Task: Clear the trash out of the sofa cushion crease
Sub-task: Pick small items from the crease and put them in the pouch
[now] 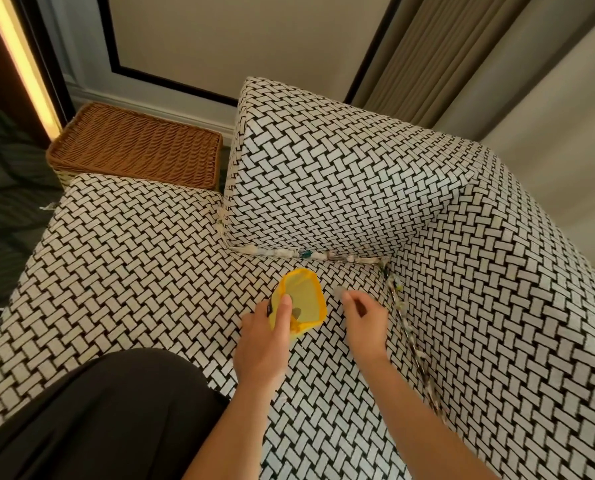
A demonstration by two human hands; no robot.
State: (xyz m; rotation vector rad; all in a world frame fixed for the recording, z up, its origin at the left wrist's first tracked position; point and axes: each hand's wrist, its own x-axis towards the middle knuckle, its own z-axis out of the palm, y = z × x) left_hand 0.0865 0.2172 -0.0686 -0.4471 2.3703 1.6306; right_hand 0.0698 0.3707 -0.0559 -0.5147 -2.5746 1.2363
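— Left hand (265, 337) grips a yellow pouch (306, 296): thumb over the near lip, fingers curled round the outside. The pouch mouth gapes, facing up.

— Contents?

— One small grey shape inside, just beside the thumb; cannot tell what it is. The inner wall is smooth and pale yellow-green, the rim a brighter yellow. The mouth is a soft rounded rectangle.

— Right hand?

— Right hand (362, 320) sits just right of the pouch, apart from it. Its fingers are curled, thumb and forefinger pinching a pale scrap (339, 291). The scrap is blurred, material not readable.

— Location of the trash?

— Back litter (310, 254) is packed in the crease beyond both hands, under the back cushion (323, 174): whitish crumpled bits and one teal piece. Side litter (407, 327) lies in the crease just right of the right hand, against the sofa arm (497, 306), and runs back past the wrist. It is speckled white and dark, with a little yellow.

— Surfaces?

— Seat cushion (133, 258) under both hands is woven fabric, white bricks on black in a basket-weave print. The back cushion and sofa arm carry the same cloth; all are blocky forms. A wicker basket (137, 147) stands well beyond and left of the left hand: brown, ribbed weave, rectangular. Dark smooth cloth (98, 410) lies below and left of the left wrist.
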